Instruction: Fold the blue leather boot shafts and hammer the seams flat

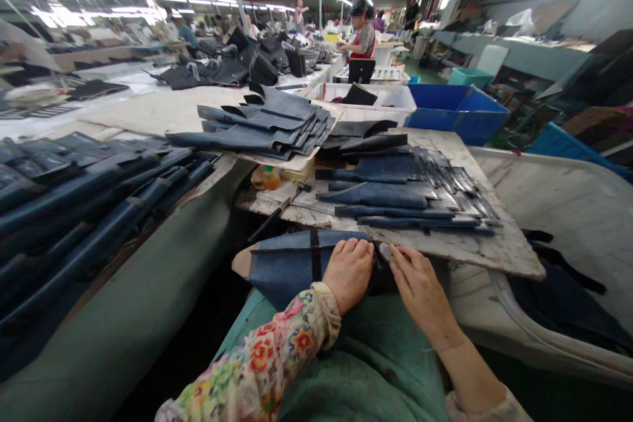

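A blue leather-like piece (291,262) with a dark band across it and a pale left tip lies over my lap, against the near edge of the work board. My left hand (350,270) is closed over its right end, fingers curled together on the edge. Just right of that, my right hand (420,283) pinches a small pale rounded object (385,251) beside the piece's dark end. What exactly this object is I cannot make out. On the board, several flat blue pieces (376,194) lie in an overlapping row beyond my hands.
A hammer (279,211) and a small bottle of orange liquid (271,178) lie left on the board (514,254). More blue pieces are stacked at far left (99,211) and on a raised board behind. White (408,102) and blue bins (457,105) stand beyond; a large pale tub (568,194) is at right.
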### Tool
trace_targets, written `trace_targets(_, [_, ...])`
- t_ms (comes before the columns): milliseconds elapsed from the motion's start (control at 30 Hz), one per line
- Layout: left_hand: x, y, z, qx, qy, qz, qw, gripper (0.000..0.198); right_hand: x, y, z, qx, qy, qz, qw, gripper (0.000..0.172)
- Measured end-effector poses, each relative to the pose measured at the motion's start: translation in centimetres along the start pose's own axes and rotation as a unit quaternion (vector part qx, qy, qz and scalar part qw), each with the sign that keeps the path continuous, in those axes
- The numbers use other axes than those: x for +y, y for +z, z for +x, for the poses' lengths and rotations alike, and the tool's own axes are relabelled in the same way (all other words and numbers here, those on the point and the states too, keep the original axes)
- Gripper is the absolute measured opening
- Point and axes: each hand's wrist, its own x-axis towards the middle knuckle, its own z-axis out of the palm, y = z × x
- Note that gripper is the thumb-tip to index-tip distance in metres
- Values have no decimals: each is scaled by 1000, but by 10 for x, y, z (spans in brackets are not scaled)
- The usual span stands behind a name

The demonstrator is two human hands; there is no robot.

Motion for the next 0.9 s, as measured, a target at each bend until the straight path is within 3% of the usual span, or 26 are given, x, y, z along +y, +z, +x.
trace_targets(267, [-13, -4, -16, 11, -2, 2, 1000, 31, -20, 1, 17, 16, -60, -10, 998, 35])
trace_targets(667, [-41, -15, -43, 17, -32, 14, 999, 30, -61, 25, 25, -21, -82, -55, 995, 31])
trace_targets(900, [-57, -21, -64, 60, -73, 16, 995, 26, -91, 42, 26, -41, -112, -52, 992, 34])
